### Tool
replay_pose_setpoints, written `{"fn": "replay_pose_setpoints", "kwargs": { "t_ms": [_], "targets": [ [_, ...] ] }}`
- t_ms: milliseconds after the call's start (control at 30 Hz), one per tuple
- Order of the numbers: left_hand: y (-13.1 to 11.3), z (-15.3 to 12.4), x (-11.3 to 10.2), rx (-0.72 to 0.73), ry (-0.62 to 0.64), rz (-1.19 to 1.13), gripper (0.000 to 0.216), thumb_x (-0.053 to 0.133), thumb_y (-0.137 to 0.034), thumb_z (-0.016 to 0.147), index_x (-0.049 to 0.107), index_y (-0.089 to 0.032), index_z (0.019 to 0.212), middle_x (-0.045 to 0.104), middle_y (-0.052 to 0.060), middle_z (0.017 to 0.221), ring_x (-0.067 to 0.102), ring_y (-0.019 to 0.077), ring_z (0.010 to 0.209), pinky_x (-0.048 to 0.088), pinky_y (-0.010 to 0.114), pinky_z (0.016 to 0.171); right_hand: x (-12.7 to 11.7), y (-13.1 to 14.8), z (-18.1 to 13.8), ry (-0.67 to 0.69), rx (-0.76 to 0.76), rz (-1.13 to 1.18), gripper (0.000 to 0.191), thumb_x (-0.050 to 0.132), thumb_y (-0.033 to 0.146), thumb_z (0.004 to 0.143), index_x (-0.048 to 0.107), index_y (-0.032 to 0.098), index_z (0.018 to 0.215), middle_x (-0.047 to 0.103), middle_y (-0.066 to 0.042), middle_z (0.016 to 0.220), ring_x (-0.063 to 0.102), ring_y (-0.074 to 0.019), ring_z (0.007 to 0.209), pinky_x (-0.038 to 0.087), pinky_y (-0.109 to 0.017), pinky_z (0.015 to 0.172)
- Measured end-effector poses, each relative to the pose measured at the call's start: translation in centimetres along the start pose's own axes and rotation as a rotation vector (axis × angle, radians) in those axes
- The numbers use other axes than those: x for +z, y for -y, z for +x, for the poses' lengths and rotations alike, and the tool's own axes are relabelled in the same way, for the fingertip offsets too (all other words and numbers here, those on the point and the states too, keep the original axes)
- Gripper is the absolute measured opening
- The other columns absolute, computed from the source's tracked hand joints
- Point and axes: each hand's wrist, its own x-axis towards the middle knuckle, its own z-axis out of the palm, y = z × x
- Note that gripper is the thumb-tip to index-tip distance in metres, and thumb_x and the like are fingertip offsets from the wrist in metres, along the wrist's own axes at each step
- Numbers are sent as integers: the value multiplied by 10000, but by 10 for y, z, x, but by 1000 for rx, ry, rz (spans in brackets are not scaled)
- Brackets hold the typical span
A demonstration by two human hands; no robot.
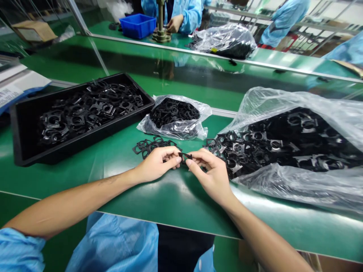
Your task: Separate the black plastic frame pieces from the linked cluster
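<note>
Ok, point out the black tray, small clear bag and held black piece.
Black tray (93, 132): head view, near outer wall.
Small clear bag (203, 110): head view, plastic at right.
Held black piece (185, 155): head view, middle of its top edge.

Green tbl (159, 206): blk tray (85, 140) L, sm bag (181, 129) + loose pcs (145, 144) ctr, lg bag (283, 185) R.

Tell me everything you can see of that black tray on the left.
The black tray is rectangular, shallow and open-topped, with raised walls that look like plastic. It sits upright and slantwise on the green table, holding a heap of black ring-like parts. Its right corner meets or nearly meets a clear bag.
</note>
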Motion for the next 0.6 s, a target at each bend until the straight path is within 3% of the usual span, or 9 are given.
{"fn": "replay_pose_setpoints", "kwargs": {
  "t_ms": [600],
  "targets": [
    [-3, -1, 3, 30, -68, -49, 261, 669, -367, 866, 583, -156, 738, 625, -1, 652, 592, 110, 605, 503, 220, 609, -2, -4, 1, 0, 68, 94, 165, 723, 355, 847, 740, 192, 847, 637, -18, 762, 604, -131, 619, 513, -266, 594]
  ]
}}
